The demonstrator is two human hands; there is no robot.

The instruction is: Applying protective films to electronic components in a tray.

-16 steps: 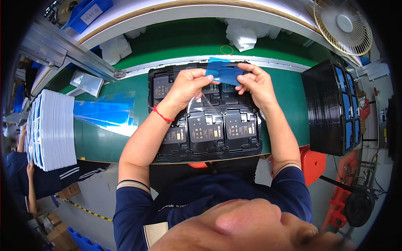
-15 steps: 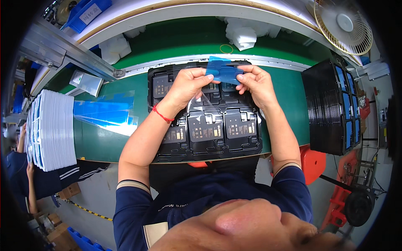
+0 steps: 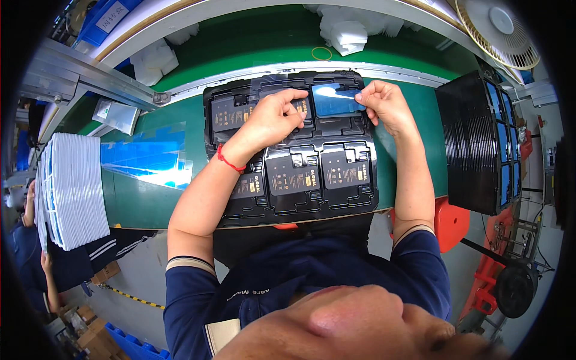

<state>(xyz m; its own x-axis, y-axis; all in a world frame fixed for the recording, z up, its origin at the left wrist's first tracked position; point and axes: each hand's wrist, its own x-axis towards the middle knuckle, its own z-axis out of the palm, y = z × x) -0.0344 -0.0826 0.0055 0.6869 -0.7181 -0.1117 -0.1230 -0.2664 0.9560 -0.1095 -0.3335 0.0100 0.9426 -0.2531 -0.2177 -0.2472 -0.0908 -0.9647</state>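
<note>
A black moulded tray point(image 3: 294, 208) lies in front of me, with flat black label-printed packs, such as this pack point(image 3: 292, 174), in its compartments. Over the far right compartment rests a glossy blue film sheet point(image 3: 333, 103), roughly level with the pack beneath. My right hand point(image 3: 384, 105) pinches the film's right edge between thumb and fingertips. Just left of the film, my left hand point(image 3: 277, 120) hovers above the far middle pack, index finger and thumb apart. No held thing shows in it. Some clear sheen lies beyond its knuckles; I cannot tell what it is.
Left on the green bench are blue and clear film sheets point(image 3: 147, 156) and a tall white tray stack point(image 3: 75, 189). A black tray stack point(image 3: 471, 144) with blue-topped compartments stands right. A fan point(image 3: 501, 30) is at far right; another person's arm point(image 3: 49, 279) shows at far left.
The blue film went from raised between both hands down onto the far right compartment. My left hand has let go of it and moved left. The clear film hanging below that hand is gone from there.
</note>
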